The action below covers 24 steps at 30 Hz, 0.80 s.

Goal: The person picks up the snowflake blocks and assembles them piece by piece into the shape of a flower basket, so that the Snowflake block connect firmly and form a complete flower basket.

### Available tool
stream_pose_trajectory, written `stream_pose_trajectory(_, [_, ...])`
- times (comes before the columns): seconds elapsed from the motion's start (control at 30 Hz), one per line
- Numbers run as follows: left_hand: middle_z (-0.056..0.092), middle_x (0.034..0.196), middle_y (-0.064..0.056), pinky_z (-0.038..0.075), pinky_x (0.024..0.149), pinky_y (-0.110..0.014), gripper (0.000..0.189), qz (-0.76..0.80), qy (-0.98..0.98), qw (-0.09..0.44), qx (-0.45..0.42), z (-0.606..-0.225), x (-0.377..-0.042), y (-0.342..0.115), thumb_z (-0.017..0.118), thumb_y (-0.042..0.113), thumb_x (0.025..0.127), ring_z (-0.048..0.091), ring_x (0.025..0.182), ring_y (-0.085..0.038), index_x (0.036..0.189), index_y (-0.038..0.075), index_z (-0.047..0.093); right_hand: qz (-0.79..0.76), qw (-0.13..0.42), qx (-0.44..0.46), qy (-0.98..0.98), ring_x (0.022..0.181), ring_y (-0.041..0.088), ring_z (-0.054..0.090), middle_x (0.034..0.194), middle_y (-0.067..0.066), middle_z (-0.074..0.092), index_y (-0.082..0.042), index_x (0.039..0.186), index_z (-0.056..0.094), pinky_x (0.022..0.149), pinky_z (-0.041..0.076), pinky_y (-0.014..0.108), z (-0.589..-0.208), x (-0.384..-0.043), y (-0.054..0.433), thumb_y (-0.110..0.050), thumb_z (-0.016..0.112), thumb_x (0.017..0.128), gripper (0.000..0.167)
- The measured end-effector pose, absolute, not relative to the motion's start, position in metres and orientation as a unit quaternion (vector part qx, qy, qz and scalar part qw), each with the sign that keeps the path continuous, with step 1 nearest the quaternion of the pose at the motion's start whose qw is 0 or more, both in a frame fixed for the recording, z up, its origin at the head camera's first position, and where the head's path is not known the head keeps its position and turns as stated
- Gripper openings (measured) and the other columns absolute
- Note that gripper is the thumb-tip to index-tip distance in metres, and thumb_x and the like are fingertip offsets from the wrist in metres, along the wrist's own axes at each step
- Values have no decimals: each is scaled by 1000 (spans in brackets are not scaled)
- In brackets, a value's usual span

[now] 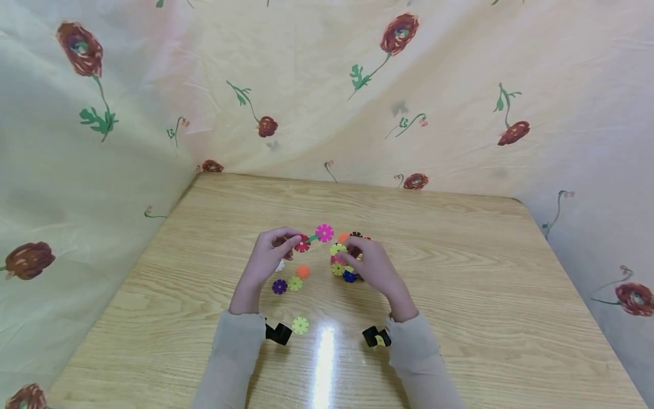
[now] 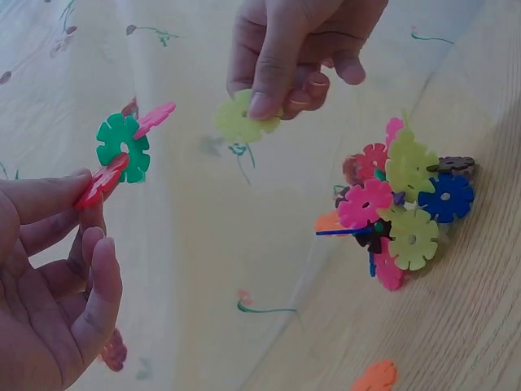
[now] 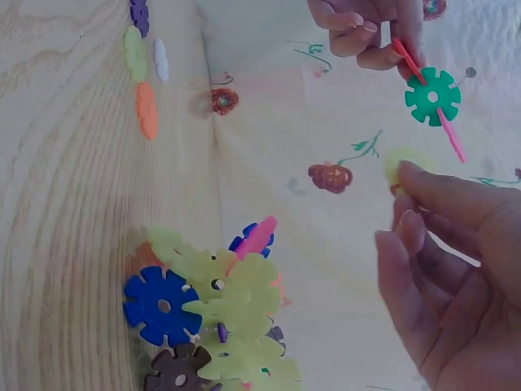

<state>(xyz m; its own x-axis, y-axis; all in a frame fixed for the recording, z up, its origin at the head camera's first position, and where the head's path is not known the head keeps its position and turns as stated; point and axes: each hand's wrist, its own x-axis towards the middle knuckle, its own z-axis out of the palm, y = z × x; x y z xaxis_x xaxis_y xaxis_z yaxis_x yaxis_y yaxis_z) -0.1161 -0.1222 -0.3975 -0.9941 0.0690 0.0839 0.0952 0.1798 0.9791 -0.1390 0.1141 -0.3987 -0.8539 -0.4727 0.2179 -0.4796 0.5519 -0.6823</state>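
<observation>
My left hand (image 1: 269,253) pinches a red notched disc (image 2: 102,181) between thumb and fingertips. Slotted into that disc is a green one (image 2: 123,147), and a pink disc (image 1: 324,233) joins on at the green disc's far side, making a short chain held above the table. With thumb and forefinger my right hand (image 1: 370,264) pinches a single yellow-green disc (image 2: 242,118), apart from the chain. Below and beside the right hand stands a cluster of interlocked discs (image 2: 411,195) in yellow-green, pink, blue, brown and other colours.
Loose discs lie on the wooden table (image 1: 485,284) near the left hand: an orange disc (image 1: 303,271), a purple disc (image 1: 279,286), a white disc (image 3: 160,61) and yellow-green ones (image 1: 300,325). A flower-patterned cloth (image 1: 317,85) hangs behind and at both sides.
</observation>
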Motion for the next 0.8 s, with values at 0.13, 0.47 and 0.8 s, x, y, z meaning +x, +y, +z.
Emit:
stream_pose_trajectory(0.13, [60,81,0,53,65,-21,23,-638,-768,8,-52,-396,-115,-121,58,14,97,55,67,-9,108,-4,68,391,62,268,-878,66,13,59,76,8,66,-5,86,64,54,49,20,-397,-139,114,-12,68,90,9])
stream_pose_trajectory(0.47, [62,84,-6,54,65,-21,22,-627,-777,7,-55,-398,-118,-121,57,14,98,56,69,-10,107,-3,68,347,153,281,-882,67,13,60,76,6,66,-3,89,68,59,53,25,-396,-138,111,-11,71,88,8])
stream_pose_trajectory(0.8, [65,88,-13,54,65,-22,22,-621,-781,2,-69,-399,-118,-119,57,15,98,57,70,-11,107,-2,68,313,192,302,-880,65,14,60,75,6,65,-2,89,68,58,55,29,-396,-138,112,-8,73,86,8])
